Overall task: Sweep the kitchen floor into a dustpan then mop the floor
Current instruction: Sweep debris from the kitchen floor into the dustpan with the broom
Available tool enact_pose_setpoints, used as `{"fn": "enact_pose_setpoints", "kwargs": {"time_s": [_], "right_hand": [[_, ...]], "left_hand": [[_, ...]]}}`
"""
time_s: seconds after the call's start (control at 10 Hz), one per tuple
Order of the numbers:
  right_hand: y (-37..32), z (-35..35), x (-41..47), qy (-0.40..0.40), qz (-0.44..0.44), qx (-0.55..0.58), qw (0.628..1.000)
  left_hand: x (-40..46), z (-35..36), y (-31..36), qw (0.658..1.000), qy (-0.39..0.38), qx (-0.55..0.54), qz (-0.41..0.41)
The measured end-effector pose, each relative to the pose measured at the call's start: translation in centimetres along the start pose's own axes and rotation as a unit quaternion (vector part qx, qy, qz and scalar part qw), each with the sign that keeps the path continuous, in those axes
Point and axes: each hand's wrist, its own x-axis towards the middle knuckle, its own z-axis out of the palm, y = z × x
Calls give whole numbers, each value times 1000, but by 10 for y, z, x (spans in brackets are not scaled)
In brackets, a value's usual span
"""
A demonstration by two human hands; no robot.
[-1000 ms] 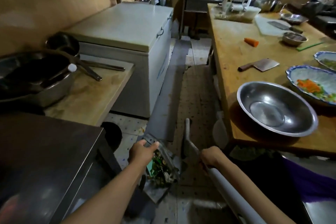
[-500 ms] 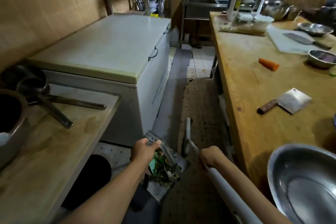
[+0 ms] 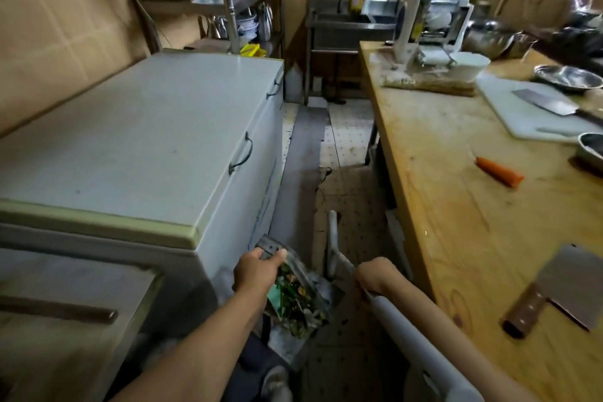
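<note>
- Dustpan (image 3: 295,295): a flat metal pan, held off the floor in the aisle between the white chest freezer (image 3: 140,147) and the wooden tabletop (image 3: 456,206). It is loaded with green and brown scraps and what looks like a green wrapper.
- Handling, as judged: the pan looks stiff and light, but the load is loose and would slide out if the pan tipped forward. The raised metal back edge is the sound place to take it, kept level.
- Left hand (image 3: 257,271): fingers and thumb pinch that back edge of the dustpan; grip appears firm.
- Right hand (image 3: 375,276): curled round the pale handle of the broom (image 3: 408,333), which runs down past the forearm. Its pale lower end reaches the floor just beside the pan; bristles cannot be made out.
- Floor (image 3: 346,140): dotted tile with a grey strip along the freezer; stained ahead. Mopping is not yet begun, on my judgement.
- Tabletop items: cleaver (image 3: 561,290) near the front edge, carrot (image 3: 499,171) further along, a second cleaver on a white board, steel bowls, a slicing machine at the far end.
- Change from the earlier views: both grips are unchanged and the pan sits alike relative to the hands. The viewpoint has advanced up the aisle; the large steel bowl and the pans on the left counter have passed out of sight, and the far sink now shows plainly.
</note>
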Motion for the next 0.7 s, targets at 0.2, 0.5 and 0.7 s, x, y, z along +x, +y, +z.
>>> {"fn": "enact_pose_setpoints", "kwargs": {"time_s": [0.2,0.5,0.7], "right_hand": [[-83,-47,82,50,17,27,998],[-191,-127,211,83,0,47,995],[-247,-181,300,84,24,72,994]], "left_hand": [[125,36,71,999,-45,17,16],[260,86,206,996,-52,34,65],[349,129,276,996,-30,20,81]]}}
